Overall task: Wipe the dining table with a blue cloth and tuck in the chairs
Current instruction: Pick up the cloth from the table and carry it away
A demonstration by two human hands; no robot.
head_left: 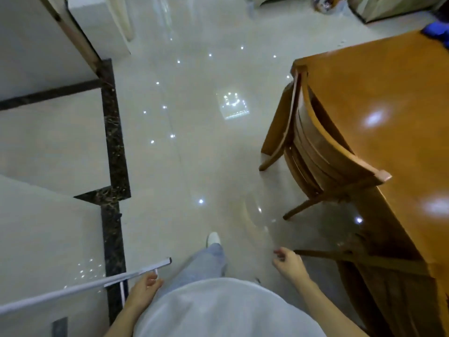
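One blue cloth [437, 32] lies bunched at the far corner of the dining table [388, 93], cut off by the picture's right edge and well apart from both hands. Against the table's long side stands a wooden chair [315, 147], its curved back close to the table edge and its seat under the top. A second chair [352, 259], darker and blurred, stands nearer the person at the same side. The right hand [289, 262] hangs just beside the end of that chair's top rail, fingers loosely curled and holding nothing; whether it touches the rail cannot be told. The left hand [145, 287] hangs with relaxed, half-curled fingers, empty, next to a pale metal bar [97, 283]. Below them, a white shoe [213, 238] steps on the glossy pale floor [194, 142].
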